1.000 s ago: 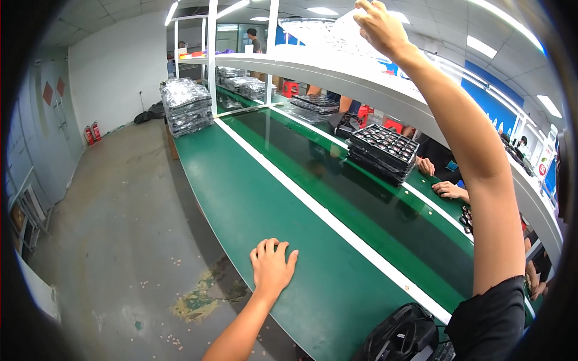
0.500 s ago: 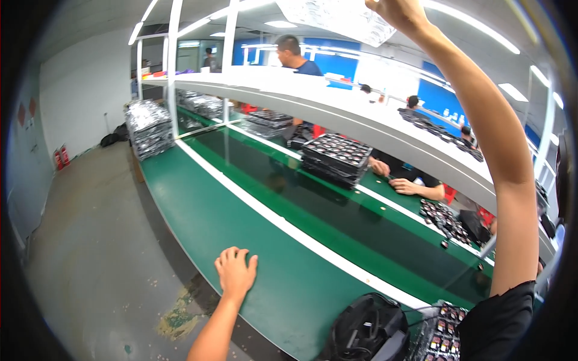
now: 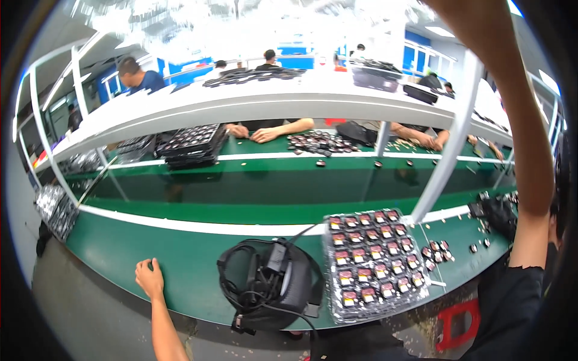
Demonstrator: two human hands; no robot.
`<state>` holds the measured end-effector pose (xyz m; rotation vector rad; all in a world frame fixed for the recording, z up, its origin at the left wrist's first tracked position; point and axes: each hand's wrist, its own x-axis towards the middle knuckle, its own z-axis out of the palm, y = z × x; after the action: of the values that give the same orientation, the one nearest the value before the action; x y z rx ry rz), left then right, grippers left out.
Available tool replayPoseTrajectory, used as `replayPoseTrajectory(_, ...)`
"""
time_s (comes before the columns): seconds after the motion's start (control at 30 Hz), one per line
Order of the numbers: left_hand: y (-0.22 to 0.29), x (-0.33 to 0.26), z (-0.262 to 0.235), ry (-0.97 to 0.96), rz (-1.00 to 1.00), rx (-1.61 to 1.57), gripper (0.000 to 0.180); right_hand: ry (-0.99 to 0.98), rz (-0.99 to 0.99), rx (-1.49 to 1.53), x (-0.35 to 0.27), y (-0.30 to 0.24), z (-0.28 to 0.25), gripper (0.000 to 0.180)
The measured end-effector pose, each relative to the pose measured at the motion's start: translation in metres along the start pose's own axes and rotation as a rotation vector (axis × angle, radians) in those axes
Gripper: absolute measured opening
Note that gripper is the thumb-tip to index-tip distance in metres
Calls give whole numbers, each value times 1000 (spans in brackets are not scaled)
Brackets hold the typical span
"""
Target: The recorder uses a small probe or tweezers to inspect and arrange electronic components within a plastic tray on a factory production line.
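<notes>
My left hand (image 3: 149,278) rests on the green bench (image 3: 192,265) near its front edge, fingers apart and holding nothing. My right arm is raised high at the right, and my right hand (image 3: 475,21) is blurred and cut off by the top edge. A shiny clear plastic tray (image 3: 241,18) spans the top of the view, smeared by motion; it appears held up by that hand, though its fingers are hidden. Between my arms sits a black bag (image 3: 271,283) with cables on it. Beside the bag, a clear tray (image 3: 330,265) holds several small black pieces with labels.
Loose black pieces (image 3: 438,251) lie right of the filled tray. A white shelf (image 3: 271,108) and post (image 3: 448,156) stand ahead. Across the belt, co-workers' hands (image 3: 265,133) are near stacked trays (image 3: 189,144). Wrapped trays (image 3: 55,210) stand far left; a red stool (image 3: 457,325) is below.
My view has turned to the right, bringing the bag and the filled tray fully in. My right arm stays raised with the clear tray overhead. My left hand remains on the bench.
</notes>
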<state>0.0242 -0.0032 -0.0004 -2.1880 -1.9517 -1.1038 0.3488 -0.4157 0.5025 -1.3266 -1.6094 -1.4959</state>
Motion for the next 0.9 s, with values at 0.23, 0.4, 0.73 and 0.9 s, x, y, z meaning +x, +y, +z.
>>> replayPoseTrajectory(0.23,-4,-21,-21,82,45,-66,27,-257,-360,-263,-158,58,-143,28)
replayPoseTrajectory(0.4,48,-48,-55,432,47,-621,27,49,-439,-353,-242,49,-158,20)
replayPoseTrajectory(0.73,334,-232,-275,-1246,155,-1709,86,45,-350,-358,-343,43,-155,35)
replayPoseTrajectory(0.9,381,-246,-290,-1458,45,-1632,57,36,-359,-250,-375,47,-156,30)
